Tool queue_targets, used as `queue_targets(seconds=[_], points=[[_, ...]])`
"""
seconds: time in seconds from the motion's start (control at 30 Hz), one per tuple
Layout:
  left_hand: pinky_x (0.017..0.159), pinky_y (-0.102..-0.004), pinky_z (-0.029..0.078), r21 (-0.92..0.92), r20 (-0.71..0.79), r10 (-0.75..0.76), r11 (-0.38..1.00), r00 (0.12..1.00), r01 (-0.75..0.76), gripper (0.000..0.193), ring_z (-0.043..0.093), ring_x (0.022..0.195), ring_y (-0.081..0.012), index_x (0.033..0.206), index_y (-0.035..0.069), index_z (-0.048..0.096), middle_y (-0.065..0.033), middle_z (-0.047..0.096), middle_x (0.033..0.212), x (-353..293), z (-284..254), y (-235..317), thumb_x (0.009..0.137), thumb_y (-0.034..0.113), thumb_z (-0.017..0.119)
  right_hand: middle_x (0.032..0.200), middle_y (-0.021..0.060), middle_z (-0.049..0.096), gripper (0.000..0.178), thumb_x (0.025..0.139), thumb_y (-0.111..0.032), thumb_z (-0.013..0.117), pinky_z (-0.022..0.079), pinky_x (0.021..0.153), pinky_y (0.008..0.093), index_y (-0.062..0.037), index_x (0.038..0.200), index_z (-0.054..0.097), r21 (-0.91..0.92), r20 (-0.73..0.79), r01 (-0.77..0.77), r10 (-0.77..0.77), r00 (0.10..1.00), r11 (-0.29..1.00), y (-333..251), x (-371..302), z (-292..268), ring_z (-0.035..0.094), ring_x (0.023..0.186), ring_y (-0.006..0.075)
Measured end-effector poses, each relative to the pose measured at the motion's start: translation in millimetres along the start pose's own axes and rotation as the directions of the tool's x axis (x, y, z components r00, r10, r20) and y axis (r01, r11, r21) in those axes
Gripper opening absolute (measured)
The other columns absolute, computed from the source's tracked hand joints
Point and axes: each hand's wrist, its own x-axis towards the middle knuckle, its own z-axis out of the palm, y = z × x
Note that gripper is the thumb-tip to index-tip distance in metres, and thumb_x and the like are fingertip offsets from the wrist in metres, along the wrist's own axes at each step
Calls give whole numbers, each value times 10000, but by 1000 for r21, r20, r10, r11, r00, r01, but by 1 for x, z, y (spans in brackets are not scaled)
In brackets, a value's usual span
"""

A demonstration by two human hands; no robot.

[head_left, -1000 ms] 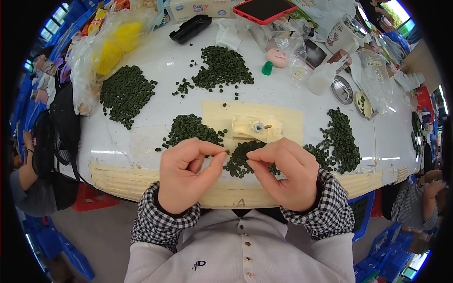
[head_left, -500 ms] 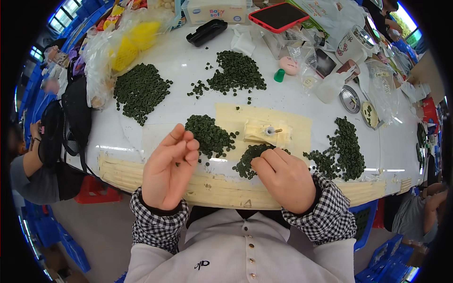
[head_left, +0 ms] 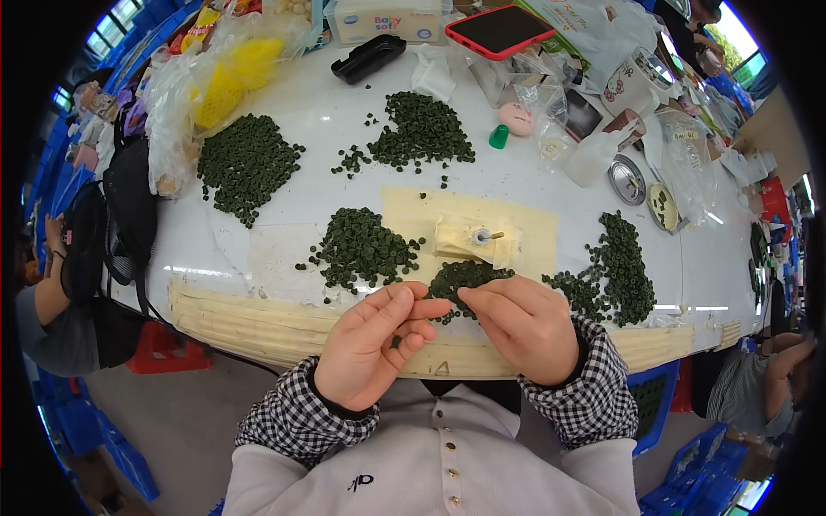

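Observation:
My left hand (head_left: 366, 348) is turned palm up near the table's front edge, thumb and forefinger pressed together. A small dark green round piece (head_left: 396, 341) shows between its curled fingers. Close beside it, my right hand (head_left: 535, 334) is palm down in a pinch, and what its fingertips hold is too small to make out. Beyond the fingertips lies a small heap of green pieces (head_left: 465, 275). Just behind it sits a cream taped block (head_left: 456, 239) with a metal pin (head_left: 494, 236) sticking out of a round collar. A bigger heap (head_left: 366, 249) lies left of the block.
More green heaps lie at far left (head_left: 245, 168), far middle (head_left: 422, 129) and right (head_left: 626, 275). At the back are a black plastic case (head_left: 370, 58), a red-cased phone (head_left: 501, 31), a white mug (head_left: 635, 82) and plastic bags (head_left: 176, 112). Other people sit at both sides.
My left hand has moved right and toward me, from beside the left heap to next to my right hand. My right hand stays almost in place, its fingertips now nearer the left hand.

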Motion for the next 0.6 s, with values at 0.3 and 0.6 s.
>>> queue_targets(seconds=[0.3, 0.6], points=[[506, -169, 336, 73, 40, 83, 994, 996, -86, 214, 421, 579, -52, 1071, 27, 558, -54, 635, 894, 3, 4, -9, 975, 169, 429, 788, 105, 633, 112, 735, 22, 666, 502, 561, 286, -8, 840, 638, 236, -28, -246, 260, 965, 940, -7, -1, -3, 627, 664, 219], [539, -158, 352, 41, 67, 88, 995, 994, -91, 155, 410, 574, -41, 1067, 48, 551, -128, 639, 1028, 1, 4, -9, 926, 101, 515, 812, 108, 651, 140, 756, 53, 644, 505, 594, 247, 8, 888, 656, 343, -22, -304, 331, 944, 889, -8, -1, -5, 633, 683, 175]])
